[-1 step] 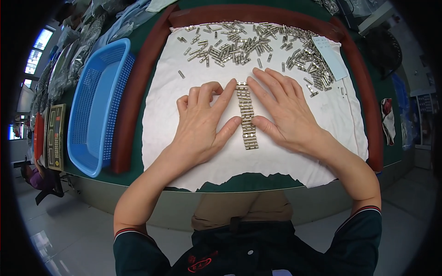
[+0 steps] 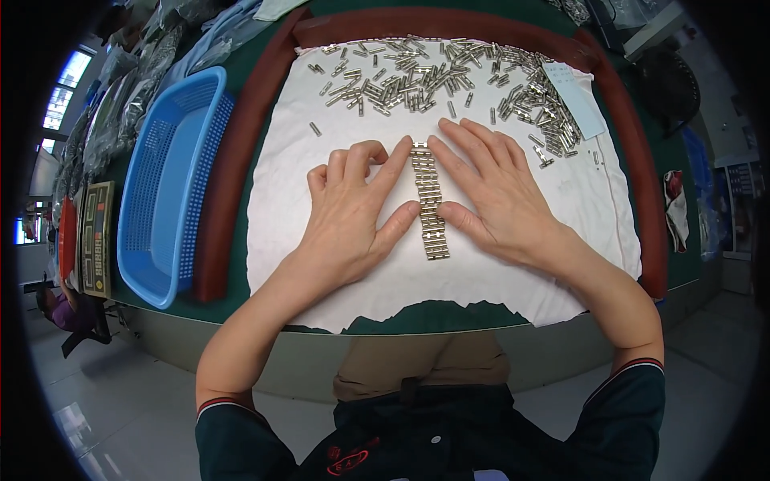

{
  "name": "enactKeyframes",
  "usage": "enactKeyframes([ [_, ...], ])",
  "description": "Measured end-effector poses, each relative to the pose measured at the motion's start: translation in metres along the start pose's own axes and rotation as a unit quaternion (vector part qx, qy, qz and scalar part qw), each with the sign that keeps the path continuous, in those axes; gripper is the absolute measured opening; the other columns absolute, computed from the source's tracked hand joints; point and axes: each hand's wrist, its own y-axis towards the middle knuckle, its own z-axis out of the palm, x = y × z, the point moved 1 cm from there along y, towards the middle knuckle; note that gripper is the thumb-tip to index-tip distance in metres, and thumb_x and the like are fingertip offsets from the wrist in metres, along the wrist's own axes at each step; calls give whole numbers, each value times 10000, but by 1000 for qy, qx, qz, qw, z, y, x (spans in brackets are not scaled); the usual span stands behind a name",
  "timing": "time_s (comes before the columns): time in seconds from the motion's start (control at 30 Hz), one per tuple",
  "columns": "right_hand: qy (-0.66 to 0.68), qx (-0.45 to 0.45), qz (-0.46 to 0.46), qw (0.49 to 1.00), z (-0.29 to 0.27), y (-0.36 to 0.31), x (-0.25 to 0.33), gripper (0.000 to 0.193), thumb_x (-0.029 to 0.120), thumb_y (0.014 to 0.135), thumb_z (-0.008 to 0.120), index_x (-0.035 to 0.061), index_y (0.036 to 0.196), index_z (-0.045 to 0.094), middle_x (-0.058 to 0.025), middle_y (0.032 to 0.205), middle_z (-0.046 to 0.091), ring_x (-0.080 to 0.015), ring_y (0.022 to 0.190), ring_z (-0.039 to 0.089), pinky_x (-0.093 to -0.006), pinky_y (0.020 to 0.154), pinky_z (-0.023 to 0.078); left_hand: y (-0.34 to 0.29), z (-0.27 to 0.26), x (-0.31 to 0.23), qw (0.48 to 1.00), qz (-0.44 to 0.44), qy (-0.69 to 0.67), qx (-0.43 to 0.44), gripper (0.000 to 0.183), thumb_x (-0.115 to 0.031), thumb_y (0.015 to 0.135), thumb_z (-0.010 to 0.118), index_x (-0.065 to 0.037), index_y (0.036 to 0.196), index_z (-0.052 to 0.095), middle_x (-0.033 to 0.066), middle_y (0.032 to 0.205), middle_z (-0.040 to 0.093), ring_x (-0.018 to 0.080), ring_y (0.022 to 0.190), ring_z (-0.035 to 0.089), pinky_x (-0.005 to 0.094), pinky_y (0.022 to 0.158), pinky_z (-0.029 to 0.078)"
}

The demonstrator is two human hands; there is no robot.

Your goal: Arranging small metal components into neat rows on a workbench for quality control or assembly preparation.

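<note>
A narrow strip of shiny metal links, like a watch band, lies lengthwise on a white cloth. My left hand rests along its left side: the index fingertip touches near the far end and the thumb tip about midway, while the other fingers curl loosely. From the right, my right hand sets its index fingertip and thumb against the opposite edge, its other fingers stretched out. The near end of the strip sticks out below both thumbs. Loose metal links lie heaped beyond my hands.
A dark red padded border frames the cloth at left, back and right. Outside it on the left stands a blue plastic basket. A pale blue paper slip lies by the links at the back right. A person in purple sits far left.
</note>
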Motion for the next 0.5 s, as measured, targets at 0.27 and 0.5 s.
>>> enactKeyframes([
  [0.27, 108, -113, 35, 987, -8, -3, -11, 326, 123, 824, 625, 39, 1134, 573, -146, 1248, 506, -333, 1180, 457, -452, 982, 354, 0, -9, -1, 997, 16, -71, -31, 379, -75, 834, 555, -70, 1212, 589, 129, 1122, 458, 245, 1043, 462, 371, 913, 346],
  [0.5, 131, -178, 32, 975, -11, -5, -15, 324, 24, 758, 618, 27, 1082, 595, -125, 1121, 536, -301, 1043, 512, -390, 900, 420, -23, -18, -28, 990, 78, -108, -43, 336, -56, 696, 711, -12, 1023, 648, 106, 913, 523, 256, 881, 527, 336, 739, 433],
])
